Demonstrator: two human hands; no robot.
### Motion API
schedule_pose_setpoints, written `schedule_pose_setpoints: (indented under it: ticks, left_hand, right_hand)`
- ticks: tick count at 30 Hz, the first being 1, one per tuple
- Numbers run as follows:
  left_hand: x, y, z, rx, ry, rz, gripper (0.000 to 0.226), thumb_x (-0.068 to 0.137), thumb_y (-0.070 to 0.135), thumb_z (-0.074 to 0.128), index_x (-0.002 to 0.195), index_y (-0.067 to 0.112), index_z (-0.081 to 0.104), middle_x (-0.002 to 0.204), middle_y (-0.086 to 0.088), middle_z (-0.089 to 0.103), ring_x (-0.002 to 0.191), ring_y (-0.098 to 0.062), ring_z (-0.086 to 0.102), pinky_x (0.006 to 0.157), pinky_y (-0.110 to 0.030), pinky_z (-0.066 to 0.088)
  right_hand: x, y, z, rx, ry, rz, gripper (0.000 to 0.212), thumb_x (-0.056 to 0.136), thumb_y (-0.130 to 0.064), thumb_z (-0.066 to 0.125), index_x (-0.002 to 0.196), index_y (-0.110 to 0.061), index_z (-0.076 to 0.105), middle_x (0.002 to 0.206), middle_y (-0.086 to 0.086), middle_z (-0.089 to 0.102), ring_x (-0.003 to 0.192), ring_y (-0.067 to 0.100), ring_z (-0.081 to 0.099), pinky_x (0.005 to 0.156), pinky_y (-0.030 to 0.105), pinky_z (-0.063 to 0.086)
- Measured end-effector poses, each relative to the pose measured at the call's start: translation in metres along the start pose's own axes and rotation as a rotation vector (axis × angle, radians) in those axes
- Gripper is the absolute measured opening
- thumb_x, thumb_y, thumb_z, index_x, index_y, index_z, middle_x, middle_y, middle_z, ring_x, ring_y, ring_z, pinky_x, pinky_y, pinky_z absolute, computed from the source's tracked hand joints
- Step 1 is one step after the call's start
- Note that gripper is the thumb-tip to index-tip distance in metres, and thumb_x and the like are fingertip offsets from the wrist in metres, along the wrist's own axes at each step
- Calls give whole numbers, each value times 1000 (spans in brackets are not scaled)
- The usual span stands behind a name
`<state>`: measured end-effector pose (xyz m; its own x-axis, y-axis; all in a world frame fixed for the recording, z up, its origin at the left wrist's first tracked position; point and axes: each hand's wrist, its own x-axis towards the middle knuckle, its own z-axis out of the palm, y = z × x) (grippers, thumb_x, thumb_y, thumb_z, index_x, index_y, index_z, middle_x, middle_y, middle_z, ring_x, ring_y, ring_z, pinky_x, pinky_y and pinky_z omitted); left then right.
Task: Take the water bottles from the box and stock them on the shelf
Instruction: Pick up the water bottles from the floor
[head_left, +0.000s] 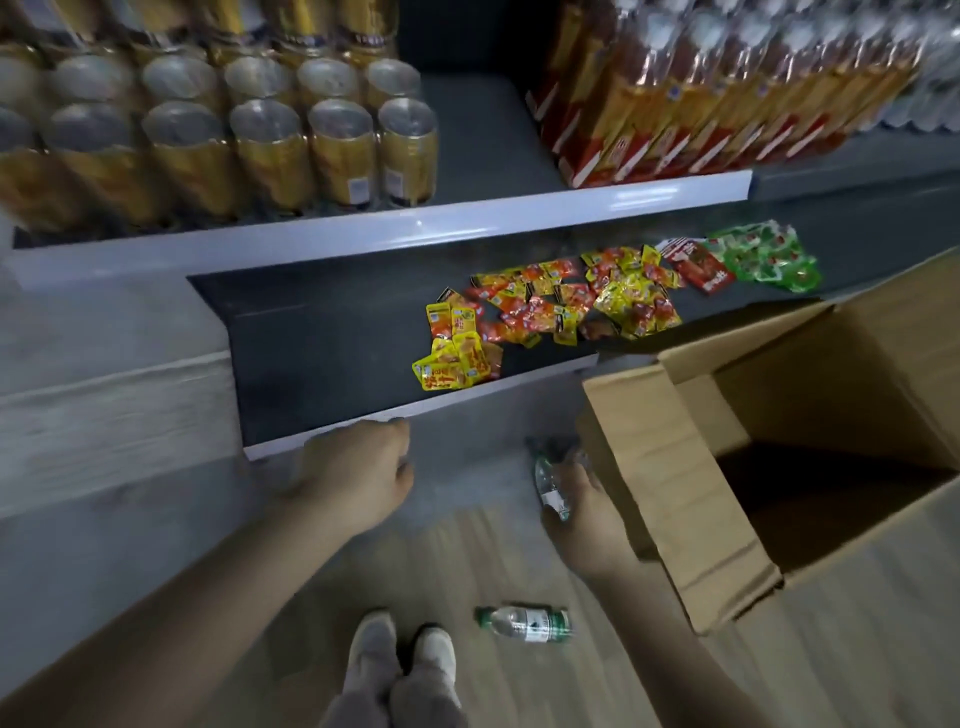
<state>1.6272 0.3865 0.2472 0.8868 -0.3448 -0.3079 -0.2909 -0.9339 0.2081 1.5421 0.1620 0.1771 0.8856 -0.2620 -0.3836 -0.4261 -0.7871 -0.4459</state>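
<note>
Right hand (582, 512) grips water bottle (551, 483) beside box (675, 467); left hand (358, 467) loosely curled, holding nothing

Looks like a shop aisle, pretty dim lighting. Floor (467, 561) is pale wood-look planks running toward the shelving. The dark shelf unit has light front strips (363, 228) that catch a bit of glare. Upper level holds rows of gold cans (270, 150) on the left and red-orange packs (691, 104) on the right. Lower level has loose yellow and red snack sachets (545, 306), plus green ones (769, 257) further right.
</note>
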Motion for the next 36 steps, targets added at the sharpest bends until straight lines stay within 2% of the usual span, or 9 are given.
schedule_pose_setpoints:
  ticks: [2, 6, 8, 11, 16, 19, 23, 30, 36]
  left_hand:
    - [8, 2, 29, 5, -15, 6, 17, 93, 32, 44, 98, 19, 53, 103, -1, 63, 98, -23, 60, 69, -27, 42]
    - [27, 5, 92, -9, -41, 45, 13, 92, 32, 45, 88, 21, 48, 93, 1, 62, 94, -22, 60, 64, -25, 34]
    - [37, 9, 122, -22, -58, 51, 12, 92, 32, 46, 89, 21, 49, 88, 2, 59, 92, -22, 60, 65, -25, 36]
    - [49, 15, 160, -31, -72, 73, 14, 92, 32, 47, 94, 19, 52, 91, 2, 61, 92, -23, 60, 65, -26, 38]
    - [66, 22, 218, -11, -74, 156, 14, 92, 32, 46, 93, 19, 50, 97, -1, 63, 92, -23, 60, 63, -26, 37]
    - [76, 26, 251, -29, -101, 166, 18, 93, 31, 46, 100, 16, 51, 101, -4, 63, 97, -27, 60, 72, -29, 44]
    - [88, 32, 296, -30, -100, 206, 22, 92, 31, 47, 105, 14, 53, 102, -4, 64, 97, -28, 60, 75, -31, 47]
    - [103, 48, 361, -48, -118, 253, 24, 91, 29, 46, 107, 14, 53, 102, -4, 64, 95, -28, 60, 79, -34, 49]
    - [115, 51, 404, -53, -88, 284, 24, 89, 29, 48, 107, 15, 54, 99, -4, 65, 95, -29, 62, 77, -33, 49]
  right_hand:
    - [5, 20, 21, -11, -39, 30, 45, 86, -12, 56, 129, -12, 44, 131, 7, 50, 118, 24, 51, 78, 27, 40]
    - [17, 62, 70, 27, -31, 113, 41, 85, -8, 56, 125, -10, 47, 124, 11, 54, 110, 24, 55, 73, 23, 36]
    - [23, 85, 93, 44, -39, 150, 43, 85, -9, 56, 127, -12, 46, 125, 10, 53, 113, 22, 54, 73, 21, 34]
    - [31, 119, 123, 48, -30, 184, 43, 85, -8, 57, 126, -12, 47, 123, 11, 57, 113, 23, 54, 75, 20, 33]
    - [43, 171, 171, 76, 19, 233, 42, 81, -2, 59, 122, -5, 51, 114, 18, 59, 103, 28, 58, 80, 28, 44]
    - [49, 199, 200, 53, -5, 267, 42, 82, -5, 59, 123, -8, 50, 116, 14, 58, 104, 27, 58, 77, 28, 43]
    - [56, 232, 242, -11, -45, 307, 42, 83, -11, 58, 124, -14, 47, 118, 11, 56, 104, 27, 58, 81, 33, 47]
    - [73, 281, 304, -75, -98, 368, 44, 83, -13, 56, 126, -15, 44, 121, 10, 54, 106, 27, 58, 79, 33, 47]
    - [88, 318, 344, -120, -145, 360, 48, 81, -14, 56, 128, -16, 43, 121, 10, 54, 110, 26, 55, 83, 31, 46]
